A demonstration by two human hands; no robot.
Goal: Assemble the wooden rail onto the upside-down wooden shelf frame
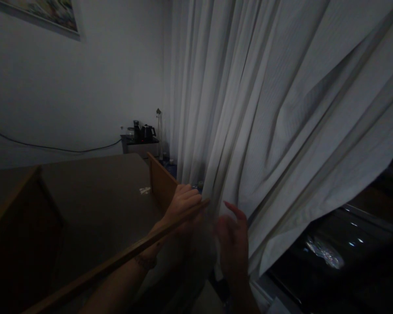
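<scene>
The room is dim. A white curtain (275, 113) hangs in long folds across the right half of the view. My left hand (183, 203) is closed on a fold at the curtain's left edge, beyond the wooden rail (118, 261) of a bed frame. My right hand (232, 237) is just to the right of it, fingers spread and raised, close against the cloth and holding nothing. Both hands are blurred and dark.
A bed with a grey cover (98, 196) and a wooden end board (160, 181) fills the left. A side table with a kettle (147, 131) stands in the far corner. A cable (52, 148) runs along the wall. A dark window (347, 244) shows at lower right.
</scene>
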